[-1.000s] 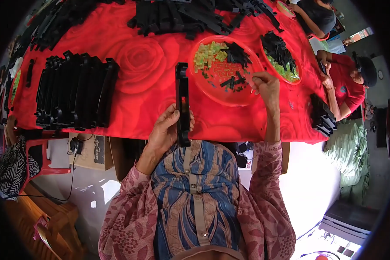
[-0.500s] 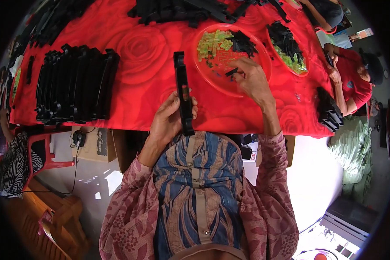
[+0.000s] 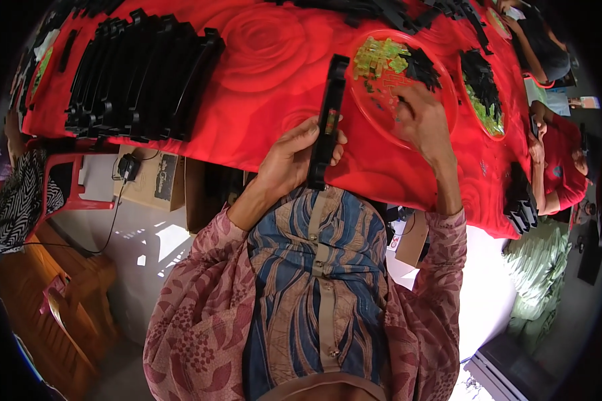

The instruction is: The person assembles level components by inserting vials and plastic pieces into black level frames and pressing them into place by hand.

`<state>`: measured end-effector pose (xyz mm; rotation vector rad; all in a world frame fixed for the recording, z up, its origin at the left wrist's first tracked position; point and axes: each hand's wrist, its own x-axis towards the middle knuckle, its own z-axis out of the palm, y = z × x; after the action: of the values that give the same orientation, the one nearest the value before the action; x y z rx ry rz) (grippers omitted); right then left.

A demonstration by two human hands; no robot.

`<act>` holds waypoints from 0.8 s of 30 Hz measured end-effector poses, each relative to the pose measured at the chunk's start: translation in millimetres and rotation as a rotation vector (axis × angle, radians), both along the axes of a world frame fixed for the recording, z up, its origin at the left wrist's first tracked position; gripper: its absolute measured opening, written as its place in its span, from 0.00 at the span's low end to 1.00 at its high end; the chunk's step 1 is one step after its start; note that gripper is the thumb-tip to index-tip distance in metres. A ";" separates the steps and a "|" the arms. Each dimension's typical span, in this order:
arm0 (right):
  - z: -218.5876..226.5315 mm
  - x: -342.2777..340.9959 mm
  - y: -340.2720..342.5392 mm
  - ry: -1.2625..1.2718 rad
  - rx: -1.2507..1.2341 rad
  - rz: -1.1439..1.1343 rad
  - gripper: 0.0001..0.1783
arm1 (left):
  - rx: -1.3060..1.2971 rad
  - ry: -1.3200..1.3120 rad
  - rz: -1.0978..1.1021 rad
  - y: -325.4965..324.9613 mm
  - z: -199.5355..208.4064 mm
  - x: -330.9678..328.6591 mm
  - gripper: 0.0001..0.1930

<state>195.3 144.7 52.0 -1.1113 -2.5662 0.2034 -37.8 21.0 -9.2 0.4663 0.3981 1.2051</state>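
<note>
My left hand (image 3: pixel 291 150) is closed around a long black plastic bar (image 3: pixel 328 127) that looks like a spirit level body, tilted at the table's front edge. A small yellow-green and reddish insert shows in its middle window. Over the red round tray (image 3: pixel 449 100), my right hand (image 3: pixel 425 120) has its fingers curled together; what they hold, if anything, is hidden. In that tray lie a heap of clear yellow-green small blocks (image 3: pixel 378 57) and a pile of small black pieces (image 3: pixel 423 69). A few loose bits lie near my right fingertips.
A stack of similar black bars (image 3: pixel 144 80) stands at left on the red tablecloth (image 3: pixel 261 60). A second red tray (image 3: pixel 500 134) with black and yellow-green pieces lies at right, near more black bars (image 3: pixel 520 200). A person in red (image 3: pixel 562 167) sits at the right.
The view has shifted, so the table sits further right in it. The small black piece seen in my right fingers before no longer shows clearly. My left hand still grips the bar.
</note>
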 end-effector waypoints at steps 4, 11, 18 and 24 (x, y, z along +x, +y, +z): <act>-4.9 -0.6 -11.1 0.724 -0.445 -0.202 0.10 | -0.002 -0.121 -0.018 0.1 -3.5 0.0 0.21; -1.2 -8.8 -31.7 1.060 -0.824 -0.285 0.08 | 0.000 0.014 -0.033 -2.5 -0.1 -0.4 0.26; 15.3 -16.8 -47.7 1.083 -0.916 -0.246 0.06 | -0.039 0.072 0.025 -8.2 10.4 3.3 0.24; 26.5 -22.9 -57.5 0.988 -0.901 -0.157 0.05 | -0.085 0.204 -0.013 -15.7 25.3 1.3 0.26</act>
<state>172.4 87.2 78.4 -1.0399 -1.4521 1.5242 -36.4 5.3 16.1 0.5187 0.6176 1.1268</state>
